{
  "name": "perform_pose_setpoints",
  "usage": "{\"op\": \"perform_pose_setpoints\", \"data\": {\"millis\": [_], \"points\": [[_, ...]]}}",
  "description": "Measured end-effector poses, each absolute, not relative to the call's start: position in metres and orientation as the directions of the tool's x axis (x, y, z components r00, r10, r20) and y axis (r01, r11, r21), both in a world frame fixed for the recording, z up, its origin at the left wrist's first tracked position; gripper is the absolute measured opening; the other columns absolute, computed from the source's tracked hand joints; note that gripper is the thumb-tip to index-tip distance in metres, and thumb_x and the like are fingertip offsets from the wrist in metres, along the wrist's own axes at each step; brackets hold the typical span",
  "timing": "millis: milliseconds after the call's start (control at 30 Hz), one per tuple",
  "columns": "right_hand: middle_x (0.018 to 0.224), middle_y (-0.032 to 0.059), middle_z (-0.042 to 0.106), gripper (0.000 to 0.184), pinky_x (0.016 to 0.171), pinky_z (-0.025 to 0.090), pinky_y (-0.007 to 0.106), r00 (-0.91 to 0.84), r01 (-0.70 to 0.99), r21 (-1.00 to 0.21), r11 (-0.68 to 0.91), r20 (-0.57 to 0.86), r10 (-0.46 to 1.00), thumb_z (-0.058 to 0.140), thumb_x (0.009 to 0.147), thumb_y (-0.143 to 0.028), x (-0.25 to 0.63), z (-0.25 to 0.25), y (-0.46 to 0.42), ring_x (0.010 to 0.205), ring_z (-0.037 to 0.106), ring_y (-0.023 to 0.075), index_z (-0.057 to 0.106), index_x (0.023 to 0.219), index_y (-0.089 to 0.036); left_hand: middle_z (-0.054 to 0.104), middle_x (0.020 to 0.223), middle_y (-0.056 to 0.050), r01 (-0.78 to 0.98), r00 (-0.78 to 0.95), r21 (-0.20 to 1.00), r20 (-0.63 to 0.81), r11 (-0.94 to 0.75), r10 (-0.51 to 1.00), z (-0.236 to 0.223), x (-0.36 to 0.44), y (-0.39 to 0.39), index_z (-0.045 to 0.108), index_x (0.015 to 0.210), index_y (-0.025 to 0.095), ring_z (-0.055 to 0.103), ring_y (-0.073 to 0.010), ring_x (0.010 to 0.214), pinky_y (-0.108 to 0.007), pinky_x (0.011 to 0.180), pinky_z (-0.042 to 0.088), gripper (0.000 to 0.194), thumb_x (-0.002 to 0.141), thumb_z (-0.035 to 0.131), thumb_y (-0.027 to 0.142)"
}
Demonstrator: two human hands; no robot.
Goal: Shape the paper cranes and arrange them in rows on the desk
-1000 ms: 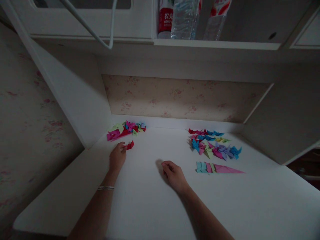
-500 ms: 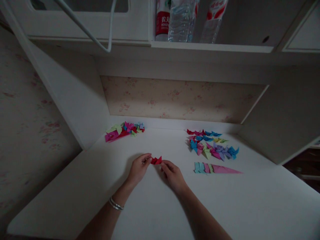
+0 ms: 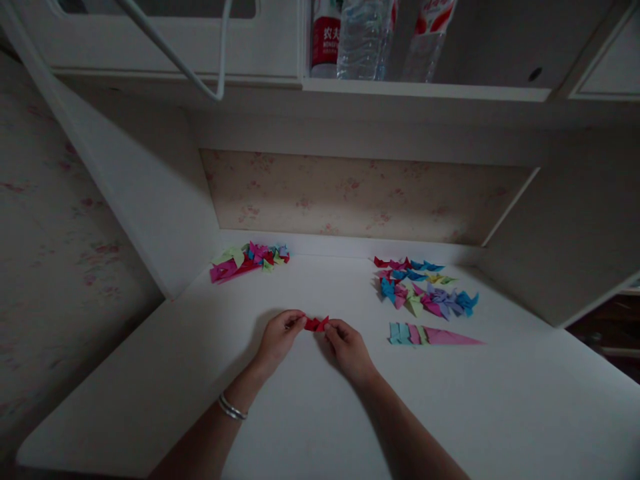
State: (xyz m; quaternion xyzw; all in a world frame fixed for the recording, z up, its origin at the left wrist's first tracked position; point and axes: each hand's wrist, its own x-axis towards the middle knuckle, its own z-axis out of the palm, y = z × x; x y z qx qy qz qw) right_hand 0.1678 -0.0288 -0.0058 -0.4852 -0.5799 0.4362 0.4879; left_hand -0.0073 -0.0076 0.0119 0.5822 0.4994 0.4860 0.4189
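Note:
A small red folded-paper boat is stretched between my two hands over the middle of the white desk. My left hand pinches its left tip, and my right hand pinches its right tip. At the back left lies a heap of colourful folded-paper pieces, pink, red, green and blue. To the right are rows of paper pieces in several colours. Nearer to me lies a flat row of teal, pink and green folded paper, tapering to a pink point.
The white desk runs beneath a shelf holding plastic bottles. A pale cable or tube hangs down at the upper left. Side panels stand left and right of the desk's back.
My left hand carried the red paper boat from beside the left heap to the middle. My right hand, previously there without it, now grips its other end.

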Motion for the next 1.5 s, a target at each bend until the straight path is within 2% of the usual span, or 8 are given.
{"op": "perform_pose_setpoints", "data": {"millis": [167,367,667,1200,1500], "points": [[0.056,-0.0035,0.049,0.037,0.047,0.030,0.022,-0.060,0.106,-0.986,0.127,0.121,0.991,0.052,0.084,-0.052,0.1683,-0.0042,-0.0287,0.049,0.041,0.0105,0.064,0.083,-0.018,0.070,0.082,-0.006,0.132,-0.029,0.987,0.096,-0.091,0.995,0.0179,-0.0074,-0.0096,0.069,0.089,0.014,0.059,-0.0161,0.067,-0.025,0.058,0.043,0.032,0.072,0.066,0.042],[0.057,-0.0033,0.049,0.036,0.047,0.029,0.022,-0.058,0.067,-0.991,0.118,0.114,0.992,0.052,0.085,-0.051,0.1679,-0.0054,-0.0270,0.050,0.041,0.0099,0.063,0.083,-0.017,0.068,0.074,-0.004,0.095,-0.020,0.994,0.061,-0.059,0.998,0.0215,-0.0059,-0.0123,0.070,0.087,0.015,0.054,-0.0138,0.060,-0.024,0.056,0.038,0.030,0.070,0.068,0.040],[0.053,-0.0042,0.045,0.034,0.047,0.027,0.023,-0.017,0.025,-0.995,0.094,0.094,0.995,0.055,0.084,-0.050,0.1682,-0.0035,-0.0278,0.048,0.039,0.0095,0.063,0.078,-0.017,0.055,0.061,0.002,0.040,0.003,0.999,0.026,-0.026,1.000,0.0177,-0.0091,-0.0105,0.070,0.084,0.014,0.044,-0.0106,0.056,-0.023,0.053,0.033,0.030,0.070,0.069,0.041],[0.052,-0.0050,0.044,0.036,0.044,0.026,0.023,-0.025,-0.036,-0.998,0.050,0.051,0.998,0.057,0.081,-0.053,0.1665,-0.0034,-0.0256,0.046,0.036,0.0092,0.062,0.078,-0.017,0.049,0.057,0.003,0.042,0.041,0.999,-0.009,0.007,0.999,0.0152,-0.0085,-0.0113,0.068,0.087,0.014,0.039,-0.0094,0.053,-0.021,0.049,0.029,0.031,0.074,0.066,0.041],[0.053,-0.0044,0.046,0.036,0.045,0.027,0.023,-0.033,-0.023,-0.997,0.070,0.070,0.997,0.057,0.081,-0.053,0.1677,-0.0053,-0.0255,0.047,0.038,0.0092,0.062,0.078,-0.017,0.052,0.060,0.002,0.015,0.072,1.000,0.007,-0.009,0.997,0.0140,-0.0089,-0.0109,0.068,0.086,0.014,0.042,-0.0099,0.054,-0.022,0.050,0.031,0.031,0.073,0.066,0.043]]}}
